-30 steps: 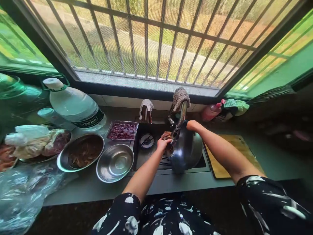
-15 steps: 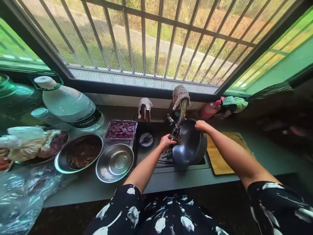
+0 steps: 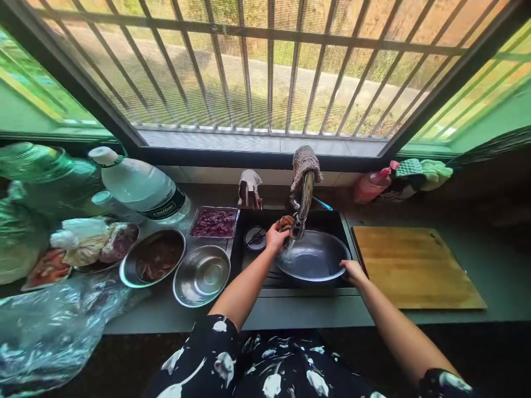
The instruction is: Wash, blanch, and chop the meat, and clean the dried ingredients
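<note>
Big screened window (image 3: pixel 257 105) straight beyond the grip, dark frame (image 3: pixel 199 159), upright bars (image 3: pixel 270 83); sunlit grass and pale path (image 3: pixel 230 63) outside. Green-tinted side panes (image 3: pixel 493 83) far left and far right of the grip. Pale tiled wall strip (image 3: pixel 207 176) beyond it, under the frame. Grey counter (image 3: pixel 315 309) spreads both sides. Nearer than the grip, dark surface (image 3: pixel 145 359), floor or cabinet unclear. Daylight from window; far right dim.

L fingers (image 3: pixel 284 233) & R fingers (image 3: pixel 345 265) curled, arms (image 3: pixel 244 290) fwd.
</note>
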Motion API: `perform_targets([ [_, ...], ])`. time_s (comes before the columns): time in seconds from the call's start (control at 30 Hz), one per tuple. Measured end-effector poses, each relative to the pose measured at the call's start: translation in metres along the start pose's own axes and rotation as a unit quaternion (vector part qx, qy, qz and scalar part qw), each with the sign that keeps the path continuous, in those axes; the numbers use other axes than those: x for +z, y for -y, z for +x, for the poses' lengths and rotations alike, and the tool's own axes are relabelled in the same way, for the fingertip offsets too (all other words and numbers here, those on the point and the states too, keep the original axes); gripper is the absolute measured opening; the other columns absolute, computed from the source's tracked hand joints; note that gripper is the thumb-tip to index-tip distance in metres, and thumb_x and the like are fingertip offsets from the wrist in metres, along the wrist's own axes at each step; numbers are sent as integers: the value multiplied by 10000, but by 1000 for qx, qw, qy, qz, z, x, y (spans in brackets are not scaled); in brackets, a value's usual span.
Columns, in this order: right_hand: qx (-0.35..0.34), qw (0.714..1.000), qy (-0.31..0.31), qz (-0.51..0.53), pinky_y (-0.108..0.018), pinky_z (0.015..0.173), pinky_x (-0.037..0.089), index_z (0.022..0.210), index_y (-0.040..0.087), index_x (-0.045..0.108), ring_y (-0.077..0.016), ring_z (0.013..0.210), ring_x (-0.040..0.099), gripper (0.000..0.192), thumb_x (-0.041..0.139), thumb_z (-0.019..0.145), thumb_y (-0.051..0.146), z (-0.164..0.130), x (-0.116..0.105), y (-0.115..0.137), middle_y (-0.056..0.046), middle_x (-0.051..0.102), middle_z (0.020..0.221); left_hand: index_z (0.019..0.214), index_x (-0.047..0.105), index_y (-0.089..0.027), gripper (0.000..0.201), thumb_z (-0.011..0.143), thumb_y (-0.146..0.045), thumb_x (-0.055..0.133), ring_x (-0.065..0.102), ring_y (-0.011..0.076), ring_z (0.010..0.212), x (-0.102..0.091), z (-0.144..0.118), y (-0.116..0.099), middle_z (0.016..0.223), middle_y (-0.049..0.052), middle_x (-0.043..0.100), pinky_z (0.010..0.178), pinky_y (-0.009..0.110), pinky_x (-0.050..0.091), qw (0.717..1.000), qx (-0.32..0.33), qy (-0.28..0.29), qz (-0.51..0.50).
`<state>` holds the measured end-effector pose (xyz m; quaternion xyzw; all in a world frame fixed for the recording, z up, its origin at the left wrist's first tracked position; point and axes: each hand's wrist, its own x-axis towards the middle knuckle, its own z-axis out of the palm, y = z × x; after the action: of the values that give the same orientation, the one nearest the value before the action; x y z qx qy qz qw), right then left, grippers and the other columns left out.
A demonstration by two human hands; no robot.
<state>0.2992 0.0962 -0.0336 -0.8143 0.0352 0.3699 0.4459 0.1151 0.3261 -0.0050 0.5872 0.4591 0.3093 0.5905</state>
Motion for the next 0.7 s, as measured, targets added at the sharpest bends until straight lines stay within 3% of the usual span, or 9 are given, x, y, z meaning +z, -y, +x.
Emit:
perform_targets([
  [0.1, 35, 998, 7, 53, -207, 359, 338, 587, 189, 379, -72, 334, 350, 164, 507, 632, 96, 16, 0, -8, 72, 354, 377, 989, 629, -184, 517, 505, -269, 790, 600, 216, 956, -11, 7, -6, 1014, 79, 663, 887, 312, 414, 999, 7, -38, -12],
  [0.27, 76, 990, 28, 118, -184, 383, 338, 569, 184, 337, -51, 336, 333, 232, 501, 669, 54, 39, 2, 1, 76, 329, 361, 972, 630, -186, 521, 491, -288, 802, 602, 208, 963, -39, 9, -13, 1003, 62, 668, 889, 318, 433, 995, 3, -82, -57],
  [0.33, 83, 987, 42, 133, -188, 399, 353, 576, 181, 342, -48, 343, 343, 239, 509, 694, 56, 46, 10, 7, 74, 342, 370, 981, 621, -185, 528, 492, -263, 805, 617, 212, 930, -46, 4, -11, 983, 62, 674, 863, 343, 457, 988, -45, -85, -118],
  [0.4, 86, 984, 55, 143, -194, 411, 364, 579, 180, 346, -48, 345, 348, 247, 518, 719, 69, 52, 22, 15, 75, 345, 374, 976, 614, -164, 481, 533, -240, 785, 642, 226, 858, -49, -3, -3, 917, 79, 685, 813, 390, 487, 967, -156, -51, -197],
  [0.47, 89, 983, 63, 150, -197, 417, 368, 583, 179, 354, -51, 345, 355, 249, 522, 742, 88, 58, 34, 25, 75, 344, 377, 941, 615, -133, 369, 605, -226, 737, 656, 236, 793, -44, -11, 8, 841, 98, 691, 770, 422, 505, 922, -275, 13, -273],
  [0.53, 91, 981, 72, 158, -198, 424, 374, 591, 178, 367, -53, 347, 361, 238, 517, 762, 108, 64, 42, 35, 75, 346, 382, 894, 618, -115, 255, 671, -222, 682, 662, 233, 761, -34, -19, 21, 789, 106, 690, 754, 415, 515, 875, -355, 68, -323],
  [0.6, 93, 978, 81, 167, -204, 444, 395, 599, 179, 377, -59, 361, 383, 228, 510, 781, 142, 67, 42, 42, 70, 358, 392, 866, 618, -116, 190, 712, -226, 643, 666, 216, 735, -20, -26, 31, 753, 96, 690, 748, 387, 522, 848, -394, 85, -345],
  [0.7, 56, 971, 114, 203, -234, 522, 453, 615, 183, 392, -92, 459, 492, 229, 465, 820, 255, 65, 35, 39, 30, 446, 457, 848, 616, -119, 174, 737, -254, 621, 667, 210, 714, 3, -29, 38, 716, 85, 686, 735, 366, 528, 837, -415, 85, -346],
])
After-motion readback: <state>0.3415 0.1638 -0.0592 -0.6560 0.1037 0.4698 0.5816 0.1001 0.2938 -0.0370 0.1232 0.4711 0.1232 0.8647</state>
